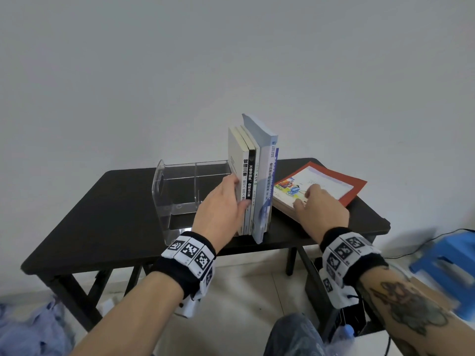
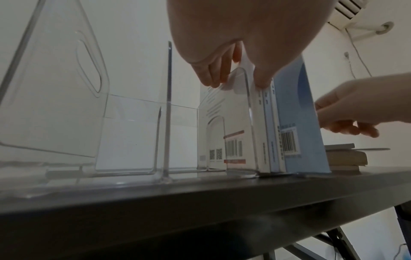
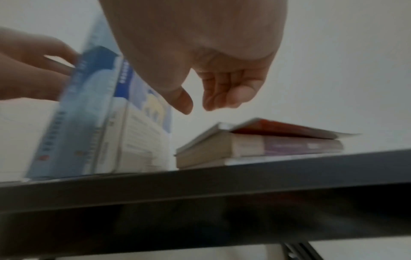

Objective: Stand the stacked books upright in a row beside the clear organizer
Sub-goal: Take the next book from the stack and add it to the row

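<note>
Left hand (image 1: 221, 201) grips the upright books (image 1: 253, 181) beside the organizer (image 1: 177, 191) — right hand (image 1: 321, 209), seemingly loose-fingered, hovers just above the stack (image 1: 316, 186).

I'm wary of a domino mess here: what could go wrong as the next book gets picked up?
1. The upright books have support only from the left hand and clear organizer; released, they may tip right.
2. The open picture book atop the flat stack may slide as the right hand lifts it.

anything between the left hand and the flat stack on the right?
Yes: the row of upright books, held by the left hand, stands between it and the flat stack. Clearest in the head view.
</note>
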A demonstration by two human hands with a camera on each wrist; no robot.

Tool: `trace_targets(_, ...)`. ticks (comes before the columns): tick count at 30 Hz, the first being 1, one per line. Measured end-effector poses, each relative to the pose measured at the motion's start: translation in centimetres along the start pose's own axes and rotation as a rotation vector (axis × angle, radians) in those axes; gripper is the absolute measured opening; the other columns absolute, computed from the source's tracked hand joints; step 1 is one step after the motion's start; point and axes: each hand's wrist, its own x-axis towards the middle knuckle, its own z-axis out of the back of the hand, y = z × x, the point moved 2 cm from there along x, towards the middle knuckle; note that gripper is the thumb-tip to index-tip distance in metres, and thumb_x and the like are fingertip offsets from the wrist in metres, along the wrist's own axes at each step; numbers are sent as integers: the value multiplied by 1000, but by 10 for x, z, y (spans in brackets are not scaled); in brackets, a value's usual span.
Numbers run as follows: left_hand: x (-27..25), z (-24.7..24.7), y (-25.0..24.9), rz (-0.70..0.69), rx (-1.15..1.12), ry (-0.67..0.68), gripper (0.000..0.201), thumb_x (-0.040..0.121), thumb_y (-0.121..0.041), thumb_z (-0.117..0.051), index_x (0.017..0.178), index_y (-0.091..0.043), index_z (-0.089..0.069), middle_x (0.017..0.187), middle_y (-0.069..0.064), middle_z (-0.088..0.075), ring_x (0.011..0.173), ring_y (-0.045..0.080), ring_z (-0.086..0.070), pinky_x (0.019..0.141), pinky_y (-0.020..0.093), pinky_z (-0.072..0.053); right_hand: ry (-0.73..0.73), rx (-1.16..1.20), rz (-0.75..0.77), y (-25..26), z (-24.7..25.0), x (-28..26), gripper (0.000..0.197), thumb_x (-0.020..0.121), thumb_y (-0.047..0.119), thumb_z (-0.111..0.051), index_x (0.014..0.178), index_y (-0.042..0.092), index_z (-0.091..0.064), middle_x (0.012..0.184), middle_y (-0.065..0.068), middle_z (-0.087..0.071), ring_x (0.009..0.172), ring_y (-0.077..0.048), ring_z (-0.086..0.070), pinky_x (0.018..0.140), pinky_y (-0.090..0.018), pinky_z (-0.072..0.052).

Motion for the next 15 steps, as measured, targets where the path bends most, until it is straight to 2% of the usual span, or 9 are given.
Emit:
trace_targets(3,0,0,1,25,-12,0,43,95,-31,-59,131,-17,-40,123,-1,-65,102,17,-65,78,27,-47,67,2,-190,-27,-5,15,64,87,53,-56,128,7,-40,123,-14,-51,109,-30,-55,80,-41,-49)
trace_targets(5,0,0,1,48,-45,-2,42,95,-32,-59,131,-18,-41,125,0,-65,105,17,-66,83,31,-49,142,50,-308,-40,-10,21,82,83,60,-59,135,5,-29,130,-17,-47,113,-34,-55,81,-42,-48)
trace_targets(6,0,0,1,55,-55,-3,42,96,-32,-58,131,-18,-42,126,-1,-65,107,17,-66,85,31,-50,174,87,-339,-43,-12,24,85,83,60,-60,136,4,-25,130,-17,-48,111,-35,-56,80,-41,-47)
trace_targets(8,0,1,0,69,-68,1,41,96,-33,-58,131,-18,-43,128,-3,-64,111,15,-64,88,31,-49,213,163,-372,-47,-14,29,82,84,55,-63,134,3,-23,126,-17,-54,107,-35,-60,79,-40,-48)
trace_targets(10,1,1,0,77,-79,7,42,94,-33,-60,131,-20,-43,129,-6,-63,115,14,-61,91,31,-47,224,198,-403,-50,-11,34,79,84,50,-67,131,0,-28,120,-17,-59,104,-35,-61,78,-39,-49)
trace_targets(12,1,3,2,83,-79,8,46,92,-34,-65,130,-23,-42,129,-7,-62,117,13,-59,92,32,-46,244,202,-413,-54,-10,40,77,81,50,-70,128,-3,-40,112,-16,-62,97,-32,-63,71,-35,-50)
trace_targets(15,2,3,3,95,-57,21,50,89,-36,-68,130,-26,-41,129,-9,-62,116,13,-59,90,32,-46,289,160,-385,-58,-9,45,62,78,51,-72,111,1,-57,94,-13,-68,77,-27,-65,56,-29,-49)
